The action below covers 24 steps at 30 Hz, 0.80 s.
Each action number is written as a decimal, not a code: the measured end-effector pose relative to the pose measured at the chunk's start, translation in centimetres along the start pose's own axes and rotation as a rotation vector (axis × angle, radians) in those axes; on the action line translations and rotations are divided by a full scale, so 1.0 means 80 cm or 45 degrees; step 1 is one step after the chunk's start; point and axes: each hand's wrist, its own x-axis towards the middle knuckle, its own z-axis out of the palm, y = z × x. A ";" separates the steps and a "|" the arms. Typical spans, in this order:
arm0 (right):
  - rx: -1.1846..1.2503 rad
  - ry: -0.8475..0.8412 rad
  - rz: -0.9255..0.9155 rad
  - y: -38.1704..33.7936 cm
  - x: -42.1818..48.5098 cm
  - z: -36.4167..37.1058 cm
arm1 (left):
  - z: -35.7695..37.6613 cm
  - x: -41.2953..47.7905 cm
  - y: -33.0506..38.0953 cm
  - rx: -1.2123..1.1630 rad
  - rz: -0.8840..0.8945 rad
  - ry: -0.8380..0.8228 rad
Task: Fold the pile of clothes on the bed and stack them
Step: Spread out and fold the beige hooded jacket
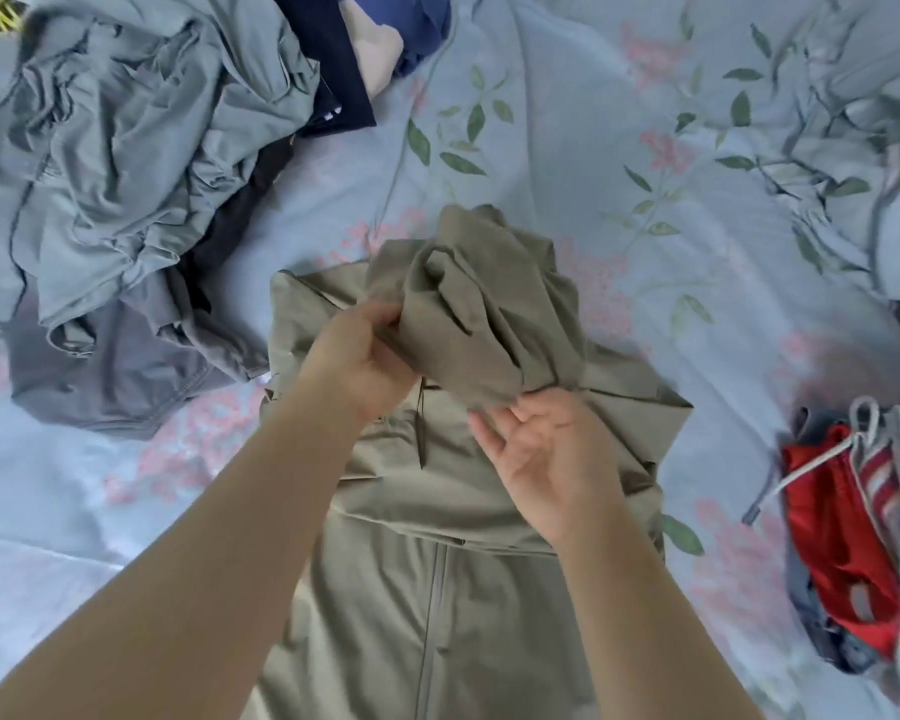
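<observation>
now left hand (357, 356) pinches the bunched top of the olive-khaki zip jacket (385, 615); right hand (552, 459) released, palm-up, just nearside.

Illumination was soft, even and fairly bright. Shadows were faint, deepest within the crumpled grey-green fabric pile (126, 148) at far left. Slight overall softness was noted, with wide-angle curvature toward the edges.

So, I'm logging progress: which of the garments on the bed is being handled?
The khaki zip-front jacket in the middle: the left hand grips its bunched upper part. The grey pile at left and red garment at right lie untouched.
</observation>
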 end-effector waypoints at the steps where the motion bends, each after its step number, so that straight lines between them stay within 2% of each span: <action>1: 0.028 -0.011 0.024 0.012 -0.022 -0.015 | -0.019 -0.018 -0.006 0.018 -0.014 -0.018; 3: 0.004 0.054 0.098 0.038 -0.059 -0.049 | -0.066 -0.056 -0.027 0.131 -0.107 0.033; 4: -0.101 0.168 0.146 0.052 -0.071 -0.067 | -0.090 -0.071 -0.041 0.236 -0.151 0.139; 6: -0.520 0.552 0.181 0.079 -0.084 -0.099 | -0.135 -0.087 -0.072 0.613 -0.177 0.420; 7: -0.710 0.746 0.132 0.090 -0.086 -0.109 | -0.153 -0.089 -0.085 0.823 -0.167 0.509; 8: -0.811 0.841 0.043 0.098 -0.086 -0.112 | -0.167 -0.089 -0.098 0.978 -0.138 0.556; 10: -0.908 0.754 -0.111 0.110 -0.078 -0.108 | -0.178 -0.087 -0.120 1.077 -0.087 0.541; 12: -1.013 0.668 -0.166 0.123 -0.061 -0.102 | -0.181 -0.077 -0.140 1.221 0.000 0.481; 15: -1.278 0.767 -0.117 0.144 -0.034 -0.109 | -0.180 -0.065 -0.163 1.584 0.129 0.585; 17: -1.312 0.789 -0.057 0.142 -0.036 -0.116 | -0.179 -0.064 -0.159 1.383 0.134 0.589; 20: -0.761 0.599 -0.155 0.126 -0.052 -0.130 | -0.182 -0.075 -0.144 0.835 0.173 0.288; 21: -0.695 0.553 -0.190 0.123 -0.060 -0.136 | -0.188 -0.082 -0.140 0.861 0.232 0.216; 22: -0.818 0.562 -0.181 0.125 -0.071 -0.141 | -0.197 -0.088 -0.140 1.044 0.286 0.213; 24: -1.285 0.721 -0.139 0.139 -0.093 -0.163 | -0.224 -0.102 -0.146 1.560 0.322 0.369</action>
